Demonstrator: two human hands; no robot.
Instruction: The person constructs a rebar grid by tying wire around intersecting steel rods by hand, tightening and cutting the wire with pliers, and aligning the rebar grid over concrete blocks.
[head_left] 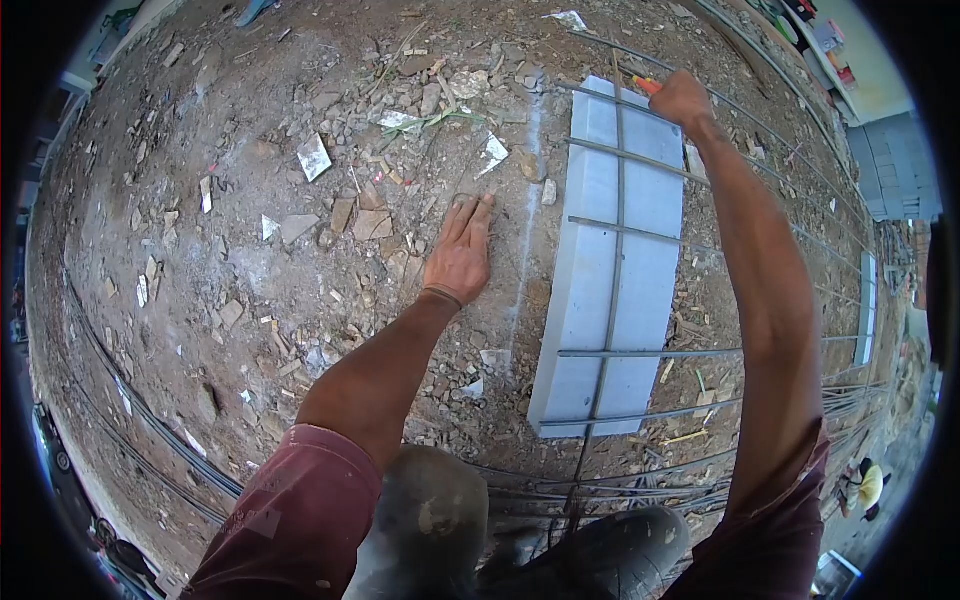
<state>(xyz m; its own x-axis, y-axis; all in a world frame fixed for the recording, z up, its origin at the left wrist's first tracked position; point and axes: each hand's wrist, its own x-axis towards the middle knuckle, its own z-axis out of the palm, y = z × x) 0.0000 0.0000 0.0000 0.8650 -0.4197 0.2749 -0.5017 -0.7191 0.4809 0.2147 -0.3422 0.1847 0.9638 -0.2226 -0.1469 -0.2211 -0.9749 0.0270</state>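
My left hand [460, 252] lies flat on the rubble-strewn dirt, its fingers stretched out, with nothing in it. Over at the upper right, my right hand [682, 100] is closed around a tool with an orange handle [649, 86]; its working end is too small to make out. The tool is beside the crossing steel bars. Below it is a long pale foam block [645, 290] on the ground. A long steel bar [617, 260] runs lengthwise above the block, and several crossbars [645, 352] pass over it.
Broken tile pieces [313, 157] and stones litter the dirt. Loose steel rods [150, 410] lie at the lower left, and more rods bunch near my knees. Grey blocks [893, 165] are stacked at the right. A person in a yellow top [870, 486] is farther off.
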